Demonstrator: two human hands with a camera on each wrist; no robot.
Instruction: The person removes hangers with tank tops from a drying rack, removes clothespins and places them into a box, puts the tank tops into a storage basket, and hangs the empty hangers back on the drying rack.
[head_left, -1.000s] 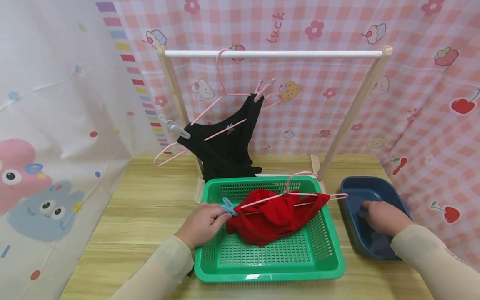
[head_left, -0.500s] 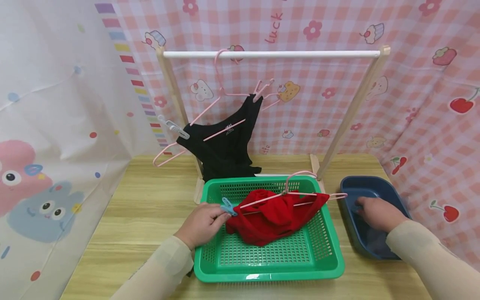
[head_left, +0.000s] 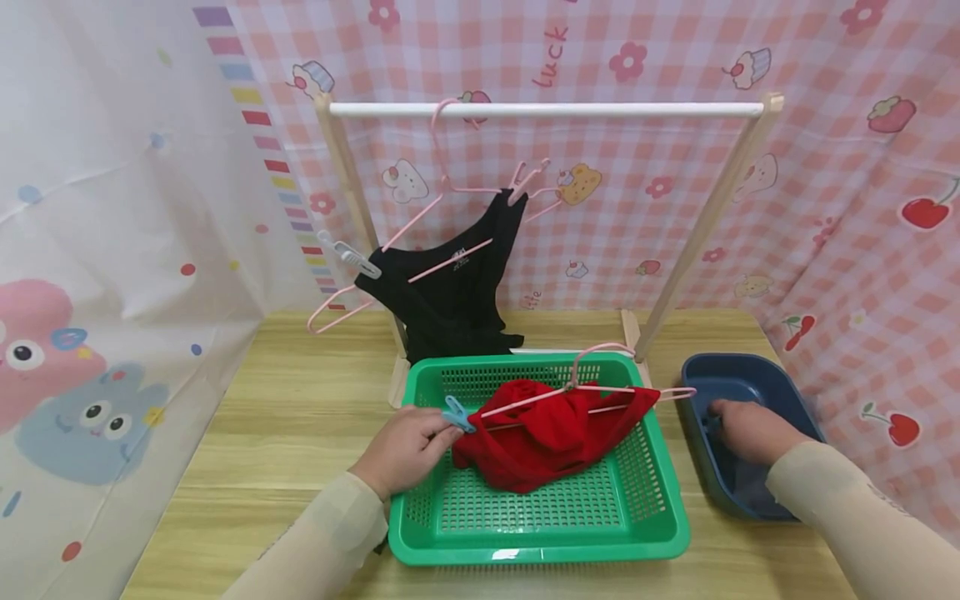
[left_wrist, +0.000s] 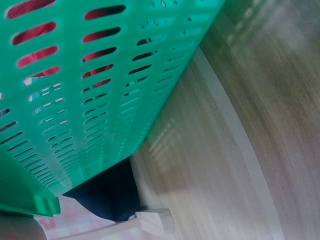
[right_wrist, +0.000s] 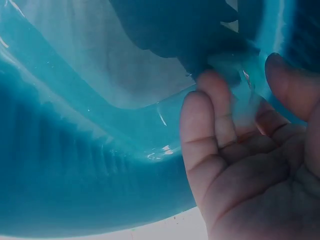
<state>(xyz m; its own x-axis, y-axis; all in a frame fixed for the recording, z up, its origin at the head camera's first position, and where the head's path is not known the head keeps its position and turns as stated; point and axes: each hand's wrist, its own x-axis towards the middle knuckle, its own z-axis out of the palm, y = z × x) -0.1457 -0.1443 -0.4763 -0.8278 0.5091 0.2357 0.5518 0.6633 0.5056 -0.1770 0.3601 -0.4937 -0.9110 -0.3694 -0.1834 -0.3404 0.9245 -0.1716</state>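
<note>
My left hand (head_left: 403, 448) pinches a light blue clothespin (head_left: 457, 414) at the left shoulder of a red garment (head_left: 543, 425). That garment is threaded on a pink hanger (head_left: 525, 402) and lies in a green basket (head_left: 540, 550). Inside a dark blue basin (head_left: 738, 364) on the right, my right hand (head_left: 759, 432) has its fingers curled around a small translucent bluish clothespin (right_wrist: 243, 95), partly hidden by the fingers. The right wrist view shows the thumb and fingertips on either side of it. In the left wrist view, the basket's slotted wall (left_wrist: 100, 95) blocks the left hand.
Behind the basket stands a wooden rack with a white rod (head_left: 600, 109). A black top (head_left: 457, 292) hangs from it on a pink hanger, with a white clothespin (head_left: 352, 257) and a pink clothespin (head_left: 527, 179) at its straps. Patterned curtains (head_left: 660, 250) enclose the wooden table (head_left: 285, 417).
Within the basin, my right hand has shifted slightly left, and a small dark bluish piece shows at its fingertips. The left hand, basket and red garment have stayed put.
</note>
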